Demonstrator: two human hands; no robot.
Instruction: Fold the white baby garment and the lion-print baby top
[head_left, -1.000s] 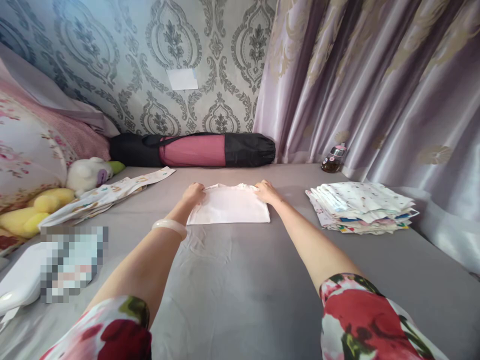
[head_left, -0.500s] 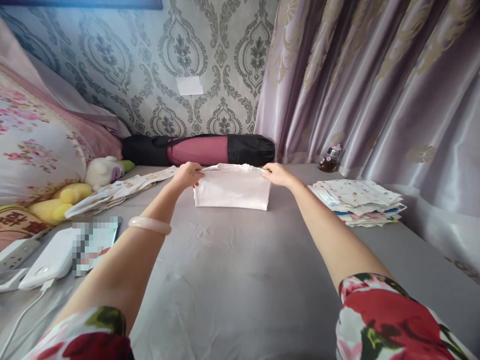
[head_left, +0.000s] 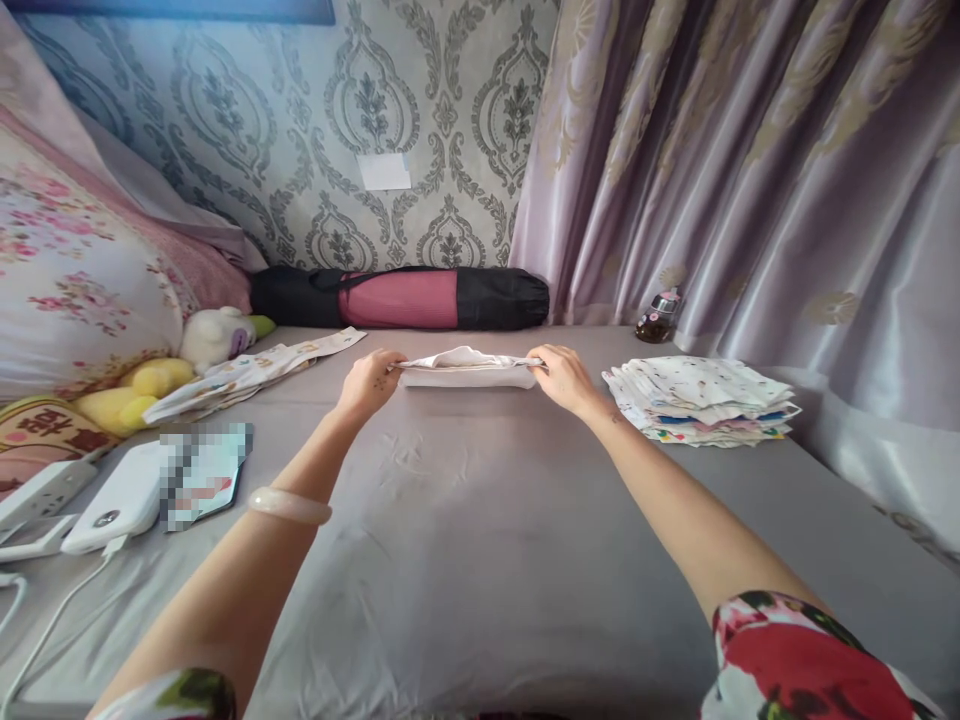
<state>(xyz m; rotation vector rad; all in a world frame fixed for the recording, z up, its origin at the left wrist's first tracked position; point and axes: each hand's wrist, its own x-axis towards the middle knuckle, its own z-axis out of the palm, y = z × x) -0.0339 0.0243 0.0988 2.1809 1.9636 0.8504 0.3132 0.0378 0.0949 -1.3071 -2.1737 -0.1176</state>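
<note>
A folded white garment is stretched between my two hands over the grey bed sheet. My left hand pinches its left end, and my right hand pinches its right end, fingers closed on both sides. The cloth is seen nearly edge-on, with a loose layer bulging up in the middle. I cannot tell whether its lower fold touches the bed.
A stack of folded printed clothes lies at the right, a bottle behind it. Patterned cloth, plush toys, a phone, a power bank and a power strip lie left. A rolled bag lines the wall.
The garment hung upright with its broad face toward me; now it is tipped flatter, its near face mostly out of sight. Both hands have come slightly lower, still gripping its ends.
</note>
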